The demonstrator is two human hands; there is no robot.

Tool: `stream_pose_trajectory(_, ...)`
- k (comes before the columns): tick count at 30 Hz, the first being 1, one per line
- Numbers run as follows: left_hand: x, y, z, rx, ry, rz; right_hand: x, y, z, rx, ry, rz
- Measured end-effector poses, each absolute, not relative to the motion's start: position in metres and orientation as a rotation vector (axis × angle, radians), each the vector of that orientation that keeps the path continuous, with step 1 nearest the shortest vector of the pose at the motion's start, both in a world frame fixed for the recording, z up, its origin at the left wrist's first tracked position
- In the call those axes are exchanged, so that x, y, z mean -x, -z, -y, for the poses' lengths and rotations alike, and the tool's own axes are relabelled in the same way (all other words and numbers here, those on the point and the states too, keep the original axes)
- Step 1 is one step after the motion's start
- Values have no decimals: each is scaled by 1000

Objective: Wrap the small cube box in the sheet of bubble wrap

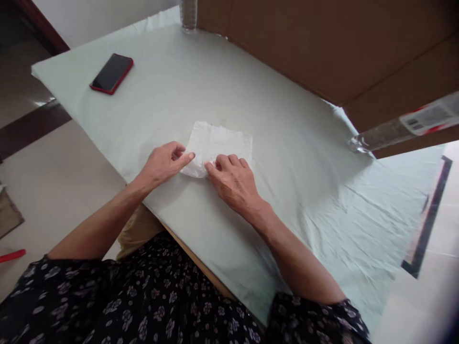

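A flat white packet, perhaps folded paper or thin plastic [222, 141], lies on the pale green tablecloth in front of me. At its left edge is my left hand [167, 162], with thumb and fingers curved around that side and the thumb resting over the packet. My right hand [234, 181] lies over the near right part, its fingers curled and its thumb and index finger close together at the near edge. What sits between those right fingertips is too small to make out.
A phone with a red case [112, 73] lies at the table's far left. A large brown cardboard box [304, 48] stands at the back right, with a clear bottle [188, 16] by its left end and another clear labelled bottle [405, 124] at its right.
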State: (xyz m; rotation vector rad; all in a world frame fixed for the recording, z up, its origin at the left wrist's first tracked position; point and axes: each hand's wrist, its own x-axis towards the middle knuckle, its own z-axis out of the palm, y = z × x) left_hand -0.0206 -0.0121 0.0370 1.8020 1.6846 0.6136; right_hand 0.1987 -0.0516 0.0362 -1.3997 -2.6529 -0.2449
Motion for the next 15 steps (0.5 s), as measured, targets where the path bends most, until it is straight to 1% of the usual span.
stream_pose_trajectory(5, 31, -44, 17, -1620, -478, -1708, -199, -40, 49, 1366, 219, 2704)
stream_pose_trajectory(10, 23, -45, 2, -1355, -423, -1640, -199, -41, 47, 1366, 213, 2728)
stream_pose_trajectory(15, 15, -40, -10, -1414, -411, -1489, -197, -41, 46, 1366, 198, 2727)
